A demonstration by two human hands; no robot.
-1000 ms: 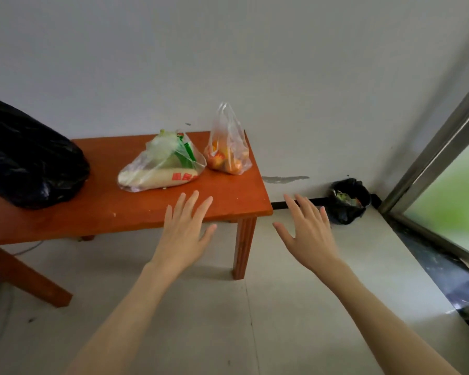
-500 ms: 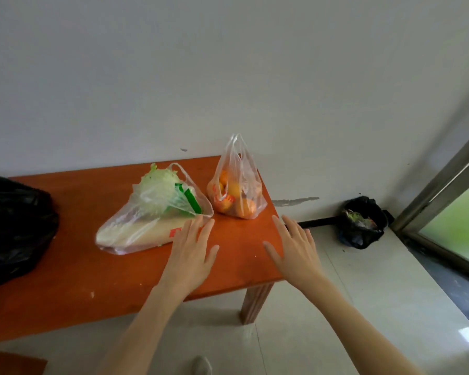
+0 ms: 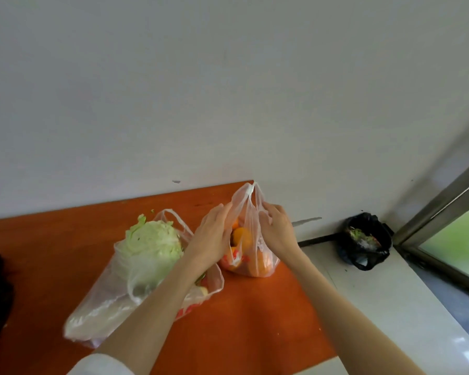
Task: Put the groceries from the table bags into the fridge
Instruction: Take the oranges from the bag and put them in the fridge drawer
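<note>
Two bare forearms enter from the lower edge, each ending in a bare hand: the left hand (image 3: 213, 236) toward 11 o'clock of the right hand (image 3: 278, 231). No rings, watch or bracelets show. A white sleeve (image 3: 100, 365) covers the left arm near 7 o'clock of the frame; the right arm shows no sleeve.

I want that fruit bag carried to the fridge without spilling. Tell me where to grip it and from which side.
Grip the two handle loops that stand up at the top of the fruit bag, coming from above. The bag sits upright with the oranges low in it, so it should hang steady. The left hand and right hand hold only its thin side film.
</note>
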